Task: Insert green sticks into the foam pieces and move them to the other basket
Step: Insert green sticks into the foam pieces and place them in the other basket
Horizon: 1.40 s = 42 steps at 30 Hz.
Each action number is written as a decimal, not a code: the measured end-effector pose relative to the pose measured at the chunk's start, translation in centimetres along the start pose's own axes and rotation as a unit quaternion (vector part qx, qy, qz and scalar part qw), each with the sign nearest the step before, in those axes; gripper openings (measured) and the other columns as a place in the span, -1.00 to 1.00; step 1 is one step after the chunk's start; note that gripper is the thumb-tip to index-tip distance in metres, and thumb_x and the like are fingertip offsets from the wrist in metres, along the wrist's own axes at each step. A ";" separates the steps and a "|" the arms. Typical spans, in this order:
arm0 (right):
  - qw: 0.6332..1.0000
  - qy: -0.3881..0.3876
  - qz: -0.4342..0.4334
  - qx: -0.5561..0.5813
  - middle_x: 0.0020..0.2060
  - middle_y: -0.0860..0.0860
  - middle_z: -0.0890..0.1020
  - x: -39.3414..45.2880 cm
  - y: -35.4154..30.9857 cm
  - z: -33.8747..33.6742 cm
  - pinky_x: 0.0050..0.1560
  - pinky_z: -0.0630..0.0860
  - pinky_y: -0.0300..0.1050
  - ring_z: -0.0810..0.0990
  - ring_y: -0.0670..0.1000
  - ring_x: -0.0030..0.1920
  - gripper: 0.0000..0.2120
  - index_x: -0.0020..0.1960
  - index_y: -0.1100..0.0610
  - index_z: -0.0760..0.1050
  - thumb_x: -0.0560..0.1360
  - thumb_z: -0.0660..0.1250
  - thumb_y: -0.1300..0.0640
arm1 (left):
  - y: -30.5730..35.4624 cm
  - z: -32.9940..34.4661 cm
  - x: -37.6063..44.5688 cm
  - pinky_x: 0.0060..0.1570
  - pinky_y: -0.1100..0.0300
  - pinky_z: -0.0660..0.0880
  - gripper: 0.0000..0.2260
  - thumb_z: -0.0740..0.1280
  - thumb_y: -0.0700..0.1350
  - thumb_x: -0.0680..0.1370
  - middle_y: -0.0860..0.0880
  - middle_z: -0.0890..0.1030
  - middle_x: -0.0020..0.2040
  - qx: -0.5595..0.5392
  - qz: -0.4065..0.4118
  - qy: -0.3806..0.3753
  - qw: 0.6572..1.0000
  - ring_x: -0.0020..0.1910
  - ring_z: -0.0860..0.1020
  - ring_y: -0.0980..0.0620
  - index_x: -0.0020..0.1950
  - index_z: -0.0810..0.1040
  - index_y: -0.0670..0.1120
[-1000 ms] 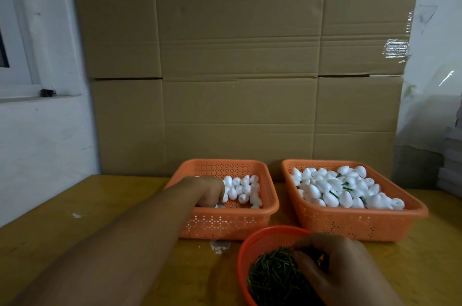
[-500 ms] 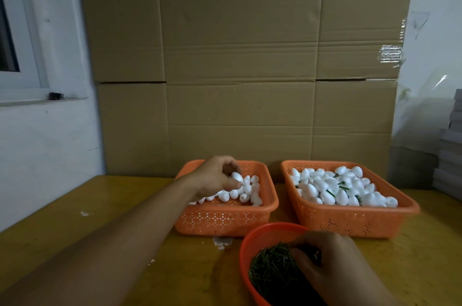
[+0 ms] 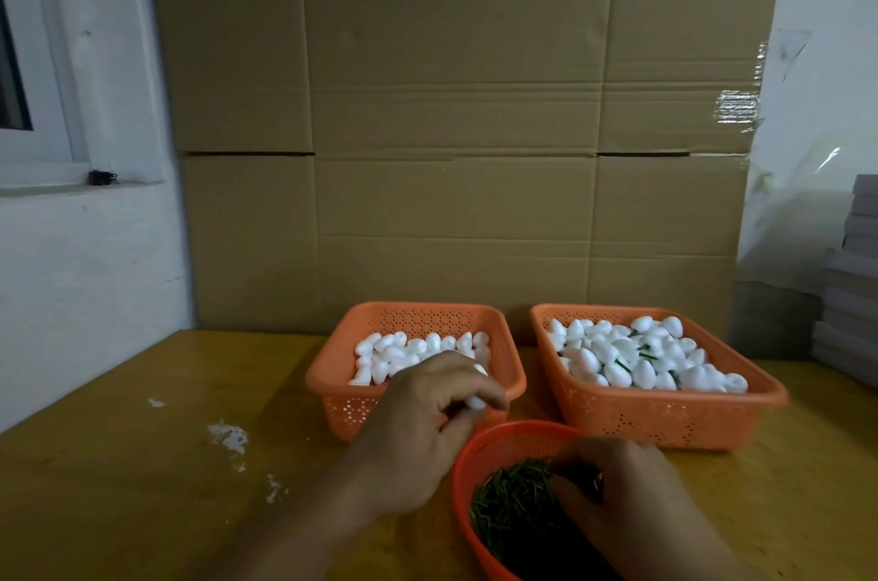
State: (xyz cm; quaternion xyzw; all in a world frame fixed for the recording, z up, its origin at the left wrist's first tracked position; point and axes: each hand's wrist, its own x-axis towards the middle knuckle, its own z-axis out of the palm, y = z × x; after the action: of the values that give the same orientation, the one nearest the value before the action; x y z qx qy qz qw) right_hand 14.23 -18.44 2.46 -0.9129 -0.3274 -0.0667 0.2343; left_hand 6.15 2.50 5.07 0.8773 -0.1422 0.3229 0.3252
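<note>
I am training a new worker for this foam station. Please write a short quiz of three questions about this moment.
1. True or false: the left hand holds a foam piece.
2. Which basket holds foam pieces with green sticks: A left basket, B right basket?
3. Fill in: the right hand reaches into the round basket of ___.

Key: 1 true; 2 B; 3 green sticks.

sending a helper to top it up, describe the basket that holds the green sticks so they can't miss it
On the yellow table before the cardboard wall, two orange rectangular baskets hold white foam pieces. The stick basket sits nearest the person, under the right hand: the only round, redder one, filled with dark green sticks.
</note>
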 end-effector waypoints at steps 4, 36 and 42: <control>1.000 0.005 -0.003 -0.006 -0.21 -0.20 0.68 -0.1 0.0 -0.1 -0.09 0.59 -0.17 0.64 -0.16 -0.18 -0.86 -0.01 -0.19 0.61 0.43 0.40 -0.10 | 0.9 0.2 -1.4 0.14 0.25 0.47 -0.75 0.33 -0.28 0.57 0.19 0.55 0.16 0.035 0.028 -0.027 0.999 0.22 0.52 0.16 0.09 0.69 0.02; 0.981 -0.133 -0.020 -0.137 0.00 -0.07 0.66 0.8 -2.5 1.2 0.05 0.60 -0.04 0.63 0.01 0.05 -0.78 0.07 0.00 0.60 0.47 0.31 -0.03 | 3.6 1.8 -2.9 -0.55 0.29 0.16 -0.41 0.14 0.35 0.49 -0.07 0.22 -0.52 -0.424 -0.294 0.026 0.856 -0.58 0.19 0.06 -0.43 0.43 -0.14; 0.997 -0.025 -0.044 -0.053 -0.14 -0.10 0.69 0.5 -2.2 0.2 -0.04 0.58 -0.12 0.64 -0.12 -0.12 -0.84 -0.03 -0.02 0.63 0.51 0.31 -0.04 | 3.3 1.8 -3.0 -0.58 0.31 0.17 -0.38 0.11 0.40 0.46 -0.08 0.24 -0.54 -0.403 -0.298 0.027 0.865 -0.61 0.20 0.07 -0.47 0.39 -0.12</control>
State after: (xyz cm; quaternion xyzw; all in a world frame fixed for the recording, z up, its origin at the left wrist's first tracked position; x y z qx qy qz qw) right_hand 13.26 -16.61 3.27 -0.9103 -0.3688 -0.0713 0.1741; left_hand 3.25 -1.01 3.64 0.6615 0.0174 0.1488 0.7348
